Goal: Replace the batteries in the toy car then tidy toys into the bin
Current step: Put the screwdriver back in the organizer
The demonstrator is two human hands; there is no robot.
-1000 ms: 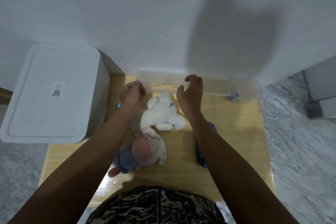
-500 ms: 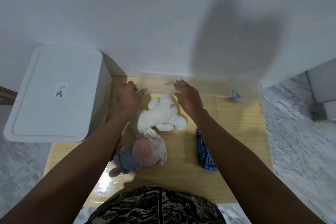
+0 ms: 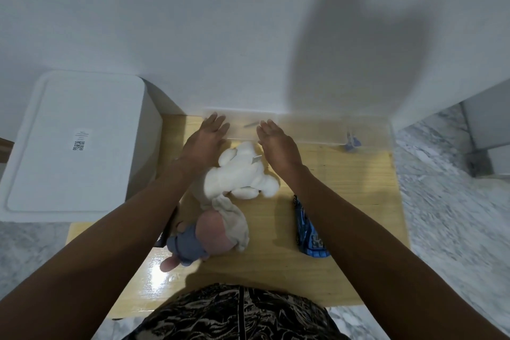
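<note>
A white wall is rising straight behind a small wooden bench (image 3: 345,182), and along the bench's far edge a long clear plastic bin (image 3: 311,130) is lying with its long axis running left to right against the wall. Both hands are reaching forward to the bin's left end. The left hand (image 3: 205,138) is lying flat with straight fingers at the bin's left corner, gripping nothing; the right hand (image 3: 277,143) is likewise spread open, its fingertips over the near rim, holding nothing. Whether they are actually touching the plastic is hard to tell.

The blue toy car (image 3: 307,226) is lying on the bench behind the right hand, toward the person, just beside the right forearm, its length pointing roughly away from the person. The right hand is clearly nearer to it; picking it up would likely mean drawing that hand back. A white plush toy (image 3: 240,174) is lying between the two wrists, with a pink and blue doll (image 3: 204,237) just nearer the person and touching it. A closed white box (image 3: 74,143) is standing to the left of the bench.
</note>
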